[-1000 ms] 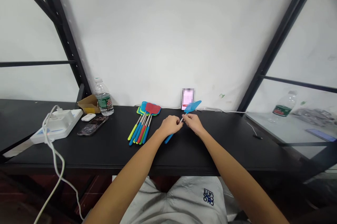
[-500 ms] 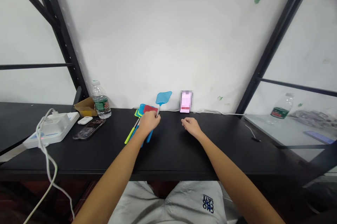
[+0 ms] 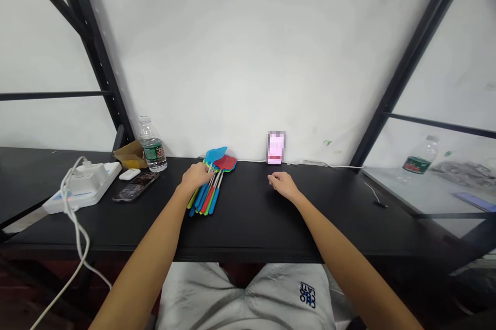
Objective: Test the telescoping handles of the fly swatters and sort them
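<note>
Left hand (image 3: 197,175) — grip closed on blue swatter (image 3: 216,154), right hand (image 3: 284,184) loosely curled shut, empty, bottle label (image 3: 154,152) — illegible

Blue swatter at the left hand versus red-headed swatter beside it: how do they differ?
Colour: the blue swatter has a blue head, the red-headed swatter a red one.
Contact: the left hand holds the blue swatter; no hand grips the red-headed swatter.
Pose: the blue swatter's head tilts up; the red-headed swatter's lies flatter on the pile.
Both heads point toward the wall.
</note>
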